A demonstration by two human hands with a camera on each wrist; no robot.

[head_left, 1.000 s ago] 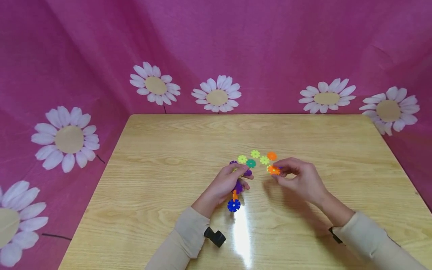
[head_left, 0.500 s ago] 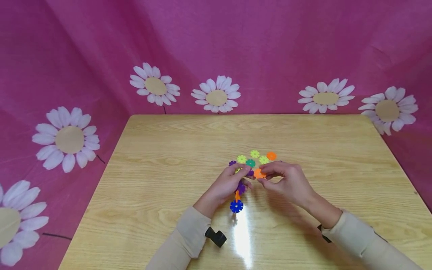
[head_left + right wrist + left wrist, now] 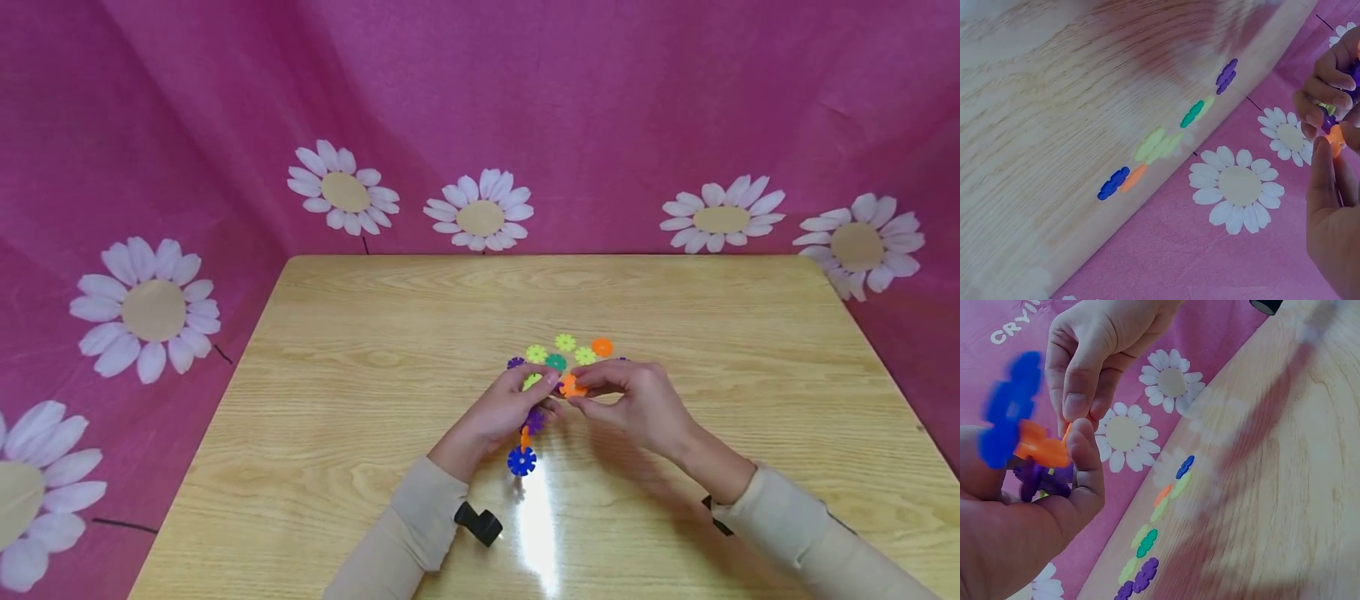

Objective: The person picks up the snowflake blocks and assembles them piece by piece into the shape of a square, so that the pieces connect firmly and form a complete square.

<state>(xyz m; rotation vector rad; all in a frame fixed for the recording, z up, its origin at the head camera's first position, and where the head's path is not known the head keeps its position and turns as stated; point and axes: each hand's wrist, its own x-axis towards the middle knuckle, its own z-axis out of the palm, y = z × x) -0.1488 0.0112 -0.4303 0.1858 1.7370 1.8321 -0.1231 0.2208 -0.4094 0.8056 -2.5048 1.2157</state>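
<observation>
Hands hold two orange discs, one blue disc.

From the head: looks forward and down, farthest off; takes in the desk, the flowered cloth behind, plus left fingers and right fingers low of centre. From the left wrist: looks close across the left fingers, tilted, with desk to the right, cloth to the left. From the right wrist: tilted too, with desk upper left, cloth lower right, fingers near at the right margin. Shared by all three: green disc, both sets of fingers.
</observation>
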